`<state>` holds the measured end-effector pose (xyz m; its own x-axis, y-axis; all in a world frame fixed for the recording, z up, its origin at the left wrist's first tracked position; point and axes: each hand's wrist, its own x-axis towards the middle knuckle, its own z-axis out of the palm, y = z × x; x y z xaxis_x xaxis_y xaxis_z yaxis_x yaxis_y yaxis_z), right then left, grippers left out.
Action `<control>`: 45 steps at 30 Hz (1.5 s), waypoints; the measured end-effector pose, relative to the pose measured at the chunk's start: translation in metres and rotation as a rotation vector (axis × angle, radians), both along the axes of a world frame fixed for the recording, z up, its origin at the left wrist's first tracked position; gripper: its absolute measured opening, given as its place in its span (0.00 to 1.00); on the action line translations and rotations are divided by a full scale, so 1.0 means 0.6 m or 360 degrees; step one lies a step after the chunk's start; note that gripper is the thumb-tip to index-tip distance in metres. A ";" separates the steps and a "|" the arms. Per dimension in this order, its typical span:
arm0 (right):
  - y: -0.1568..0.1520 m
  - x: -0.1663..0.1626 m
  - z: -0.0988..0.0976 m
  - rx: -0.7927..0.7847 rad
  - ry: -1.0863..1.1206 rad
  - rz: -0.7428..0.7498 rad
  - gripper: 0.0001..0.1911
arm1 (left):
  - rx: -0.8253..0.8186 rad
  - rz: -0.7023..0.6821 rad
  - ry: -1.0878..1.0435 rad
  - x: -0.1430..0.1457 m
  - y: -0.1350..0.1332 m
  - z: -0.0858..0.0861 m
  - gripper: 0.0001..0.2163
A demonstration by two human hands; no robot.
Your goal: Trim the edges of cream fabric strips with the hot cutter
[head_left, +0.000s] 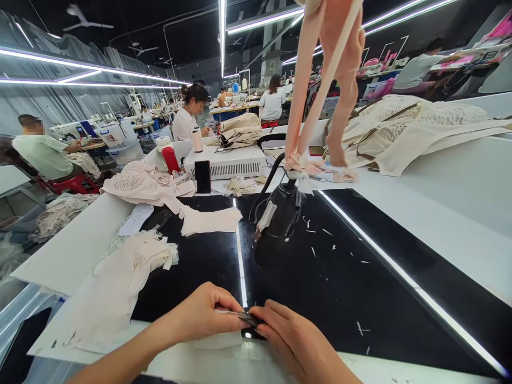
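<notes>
Near the front edge of the black tabletop (372, 298), both hands meet in front of me. My left hand (212, 314) is closed in a pinch on a thin pale strip (229, 311) that runs towards the right fingers. My right hand (288, 333) is closed around a small dark metal tool (251, 319), whose tip lies against the strip; its exact kind is hard to make out. Under the left wrist lies a pale piece of cloth (220, 340). A heap of cream fabric pieces (120, 288) spreads to the left of the left hand.
Ahead stands a black machine head (282, 213) with peach straps (306, 96) hanging above. White scraps (314, 250) dot the tabletop. Lace garments (140, 184) and cream garments (420, 128) lie at both sides. A phone (202, 177) leans on a white box (236, 162). Co-workers (190, 120) sit beyond.
</notes>
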<state>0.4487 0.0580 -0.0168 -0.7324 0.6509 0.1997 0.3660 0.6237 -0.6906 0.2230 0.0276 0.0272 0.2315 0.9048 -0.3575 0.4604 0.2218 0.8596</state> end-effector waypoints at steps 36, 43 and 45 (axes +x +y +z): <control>-0.009 -0.006 0.001 0.0011 0.0057 -0.0063 0.25 | 0.0055 -0.0032 -0.0036 0.012 -0.011 0.002 0.09; -0.018 -0.003 -0.020 -0.0058 0.0181 -0.0051 0.26 | 0.0062 -0.0033 -0.0008 0.017 -0.014 0.004 0.08; -0.017 0.006 -0.030 -0.0044 0.0234 -0.0060 0.24 | 0.0052 -0.0048 0.0010 0.018 -0.014 0.005 0.09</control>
